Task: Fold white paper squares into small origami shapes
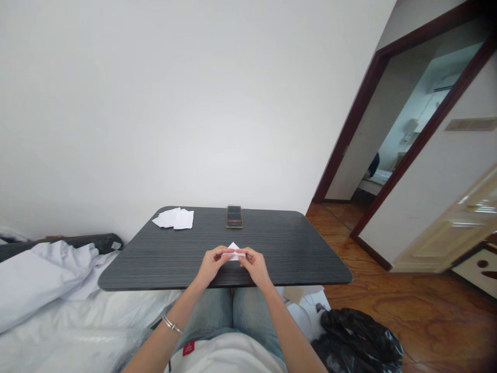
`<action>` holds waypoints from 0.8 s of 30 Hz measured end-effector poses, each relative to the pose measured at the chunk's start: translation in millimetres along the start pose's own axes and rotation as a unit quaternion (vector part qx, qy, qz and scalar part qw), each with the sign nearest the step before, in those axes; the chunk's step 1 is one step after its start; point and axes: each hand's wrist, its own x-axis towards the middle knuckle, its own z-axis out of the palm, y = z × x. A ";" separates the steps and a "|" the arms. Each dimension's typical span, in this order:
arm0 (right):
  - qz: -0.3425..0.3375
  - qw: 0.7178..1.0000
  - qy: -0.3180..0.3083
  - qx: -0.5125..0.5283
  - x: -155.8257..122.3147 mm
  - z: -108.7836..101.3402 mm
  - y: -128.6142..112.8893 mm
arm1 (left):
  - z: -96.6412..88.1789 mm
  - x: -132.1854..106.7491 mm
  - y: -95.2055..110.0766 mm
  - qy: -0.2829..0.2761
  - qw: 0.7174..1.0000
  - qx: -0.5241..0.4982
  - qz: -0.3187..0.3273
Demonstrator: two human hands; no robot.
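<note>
A small piece of folded white paper [233, 246] is held between my two hands, low over the front middle of the dark table [155, 259]. Its far edge comes to a point, and a narrow folded strip runs across it. My left hand [213, 263] pinches the paper's left side between thumb and fingers. On the other side, my right hand [253, 263] grips the right edge the same way, the two thumbs close together. Parts of the paper are covered by my fingers.
Several loose white paper pieces [174, 218] lie at the table's back left. A phone [234, 216] stands at the back middle, near the wall. White bedding [46, 269] is on the left; a black plastic bag [357, 336] sits on the floor at right.
</note>
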 end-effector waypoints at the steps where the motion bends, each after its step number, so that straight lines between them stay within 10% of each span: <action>1: 0.005 1.000 0.002 0.005 0.3 -0.3 0.8 | -0.1 0.2 -0.9 0.004 1.000 0.002 -0.006; 24: 0.034 0.994 0.107 0.016 4.0 1.1 7.0 | 2.4 -0.2 -3.0 0.044 0.995 -0.056 -0.075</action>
